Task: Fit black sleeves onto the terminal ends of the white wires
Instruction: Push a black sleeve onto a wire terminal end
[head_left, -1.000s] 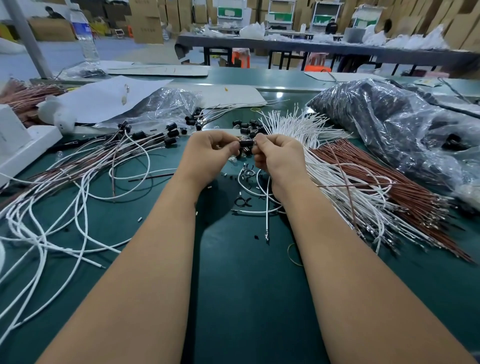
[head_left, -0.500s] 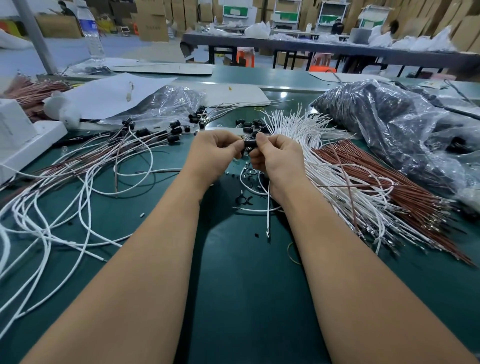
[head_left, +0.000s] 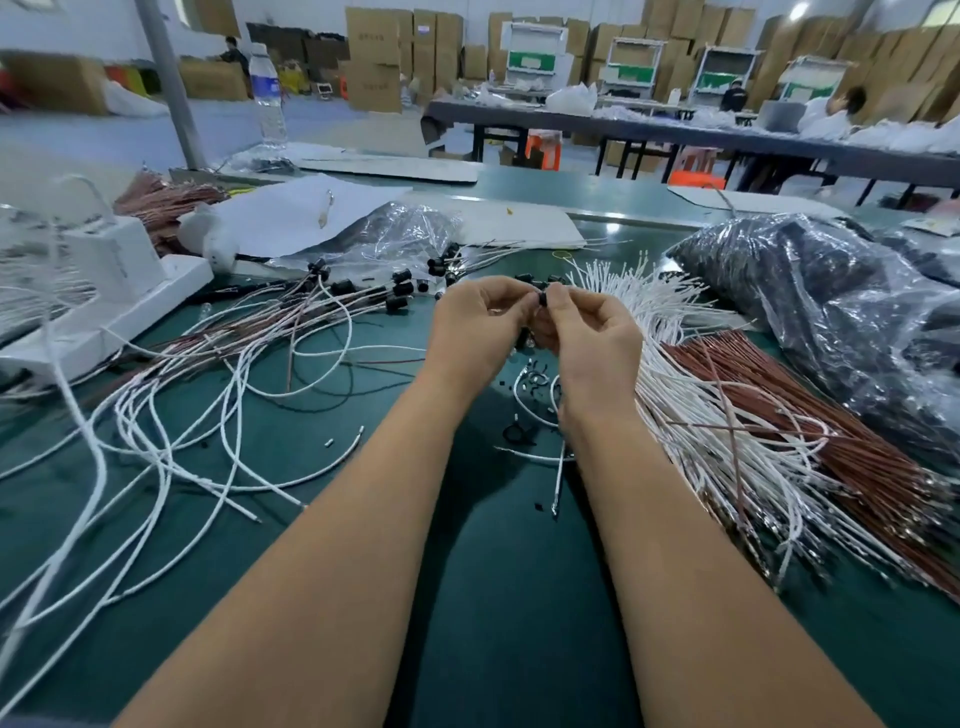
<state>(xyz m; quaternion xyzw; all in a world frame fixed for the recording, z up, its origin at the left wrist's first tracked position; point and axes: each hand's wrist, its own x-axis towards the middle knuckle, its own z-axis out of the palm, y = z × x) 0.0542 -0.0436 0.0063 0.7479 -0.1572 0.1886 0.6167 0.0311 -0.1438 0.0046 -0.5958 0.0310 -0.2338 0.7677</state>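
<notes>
I am in the middle of fitting one sleeve. My left hand (head_left: 475, 325) and my right hand (head_left: 587, 338) meet above the green table (head_left: 493, 597), fingers curled in close. Between my fingertips sits a small black sleeve (head_left: 543, 300), pinched mainly by my right thumb and forefinger, with my left fingertips touching it from the other side. I think my left hand feeds a wire end into it, but the wire itself is hidden behind my fingers, so I cannot tell how far it is in.

Below my right wrist a white wire (head_left: 560, 478) hangs down to the table. The unfinished white wires (head_left: 691, 395) fan out just to my right, beside brown ones (head_left: 810, 415). The finished wires (head_left: 332, 306) with sleeves on lie to my left.

Next, I judge, I need a firm push along the wire's line, keeping the sleeve straight so the terminal seats instead of snagging.
</notes>
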